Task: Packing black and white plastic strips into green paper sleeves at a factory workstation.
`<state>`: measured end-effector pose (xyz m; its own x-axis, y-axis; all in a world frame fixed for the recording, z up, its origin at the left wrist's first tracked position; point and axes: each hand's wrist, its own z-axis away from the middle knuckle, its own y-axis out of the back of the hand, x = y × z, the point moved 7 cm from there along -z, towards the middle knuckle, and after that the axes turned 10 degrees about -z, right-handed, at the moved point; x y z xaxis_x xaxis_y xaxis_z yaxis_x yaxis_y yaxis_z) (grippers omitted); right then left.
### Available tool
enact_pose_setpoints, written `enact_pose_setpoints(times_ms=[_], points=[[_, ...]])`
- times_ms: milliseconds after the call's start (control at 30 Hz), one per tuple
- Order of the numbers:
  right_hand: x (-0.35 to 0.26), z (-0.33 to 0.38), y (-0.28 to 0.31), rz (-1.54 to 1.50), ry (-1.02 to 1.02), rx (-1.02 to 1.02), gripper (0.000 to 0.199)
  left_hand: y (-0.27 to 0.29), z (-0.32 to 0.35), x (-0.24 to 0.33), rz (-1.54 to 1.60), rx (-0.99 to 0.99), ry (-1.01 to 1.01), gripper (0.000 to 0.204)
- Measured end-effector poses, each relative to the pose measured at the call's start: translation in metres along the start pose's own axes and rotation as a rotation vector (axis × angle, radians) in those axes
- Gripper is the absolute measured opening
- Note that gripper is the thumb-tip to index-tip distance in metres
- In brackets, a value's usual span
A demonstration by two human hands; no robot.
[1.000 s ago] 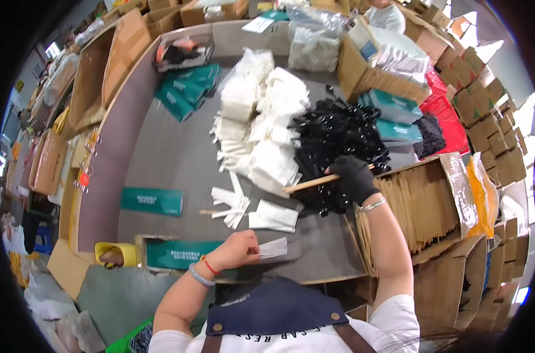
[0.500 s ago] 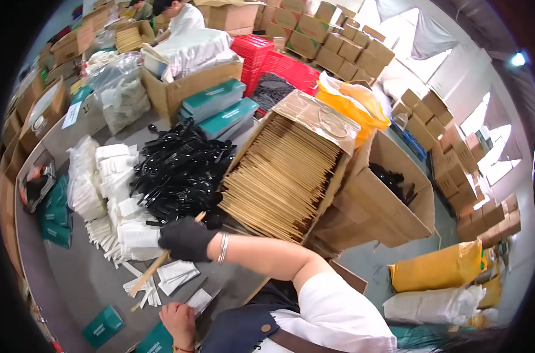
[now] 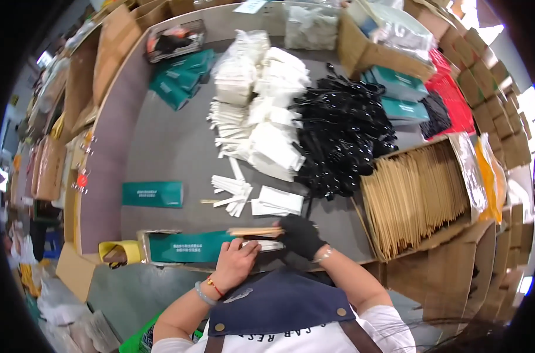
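Observation:
My right hand (image 3: pixel 301 235), in a black glove, is closed around the end of a small bundle of wooden chopsticks (image 3: pixel 256 232). The chopsticks lie level, their other ends reaching over my bare left hand (image 3: pixel 237 262). My left fingers are curled on white paper slips (image 3: pixel 271 245) that show between both hands. Touching my left hand on its left is a long teal packet (image 3: pixel 185 247) at the table's front edge. A second teal packet (image 3: pixel 152 194) lies flat behind it. Just beyond my hands sit white packets (image 3: pixel 277 202) and a loose pile of narrow white strips (image 3: pixel 232 194).
Heaped white packets (image 3: pixel 270 132) and black plastic cutlery (image 3: pixel 344 132) fill the table's middle. To the right, a cardboard box of chopsticks (image 3: pixel 417 194) leans on the edge. Teal packets (image 3: pixel 179 79) and a wire basket (image 3: pixel 174 41) are far left. A raised rim (image 3: pixel 106 153) borders the table.
My view has turned left and down. My right hand has come back from beside the cutlery heap toward my left hand, bringing the chopsticks, which have swung from slanted to level.

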<state>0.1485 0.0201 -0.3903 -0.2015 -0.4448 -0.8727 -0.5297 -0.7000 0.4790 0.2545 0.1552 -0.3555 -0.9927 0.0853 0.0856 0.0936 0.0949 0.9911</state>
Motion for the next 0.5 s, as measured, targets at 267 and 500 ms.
enact_pose_setpoints(times_ms=[267, 500], points=[[0.013, 0.047, 0.034, 0.309, -0.227, -0.049, 0.033, 0.009, 0.021, -0.035, 0.103, 0.065, 0.092, 0.053], [-0.002, 0.039, 0.014, 0.384, 0.099, -0.225, 0.048, 0.014, 0.018, -0.063, 0.148, -0.048, 0.149, 0.074]])
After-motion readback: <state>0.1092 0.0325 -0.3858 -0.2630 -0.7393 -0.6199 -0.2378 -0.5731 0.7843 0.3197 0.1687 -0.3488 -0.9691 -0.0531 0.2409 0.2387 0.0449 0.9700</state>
